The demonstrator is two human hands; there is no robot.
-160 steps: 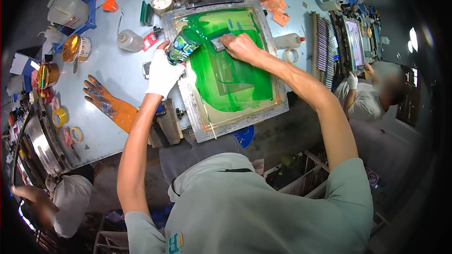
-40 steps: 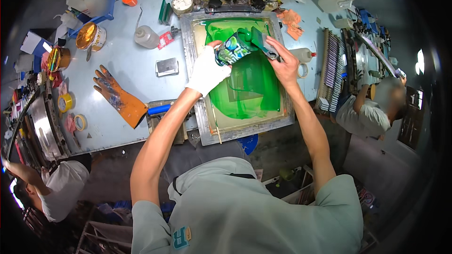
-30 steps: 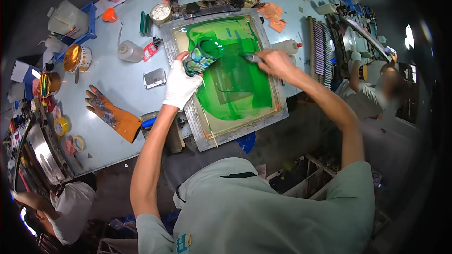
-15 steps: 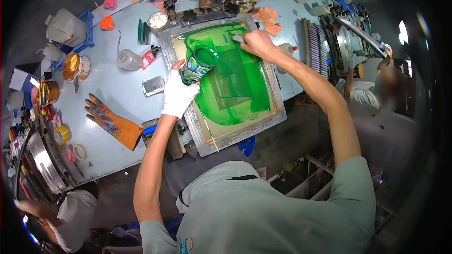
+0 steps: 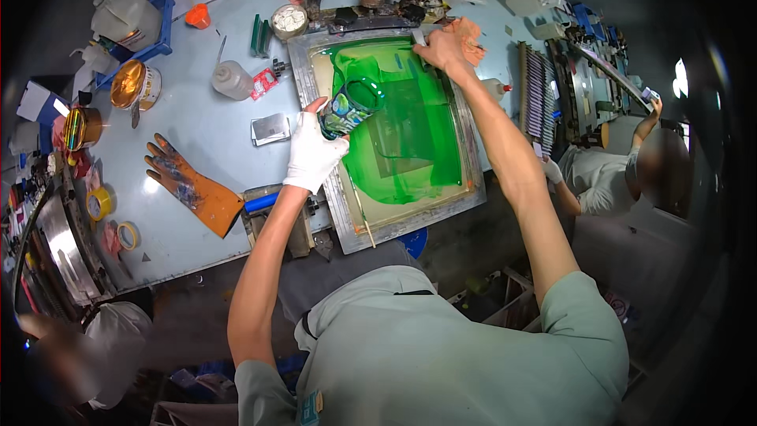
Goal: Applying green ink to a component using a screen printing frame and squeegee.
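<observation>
My left hand (image 5: 310, 155), in a white glove, is wrapped round a printed can (image 5: 344, 114), tilted with its green-smeared mouth toward the right. Below it lies a framed printing screen (image 5: 298, 71), its mesh coated with wet green ink (image 5: 430, 146). At the screen's far right corner my bare right hand (image 5: 443, 50) is closed on a small flat scraper (image 5: 418, 36), mostly hidden by the fingers. Near the screen's left front edge rests a thin stick (image 5: 367, 225).
An orange rubber glove (image 5: 209, 201), a squeeze bottle (image 5: 231, 79) and a tub (image 5: 289, 21) of white paste are on the table left of the screen. A screen clamp (image 5: 371, 20) spans its far edge. Co-workers stand at far right (image 5: 603, 166) and lower left (image 5: 118, 347).
My right hand with the scraper has moved away and to the right, from over the ink to the frame's far corner. The can stays tilted in my left hand.
</observation>
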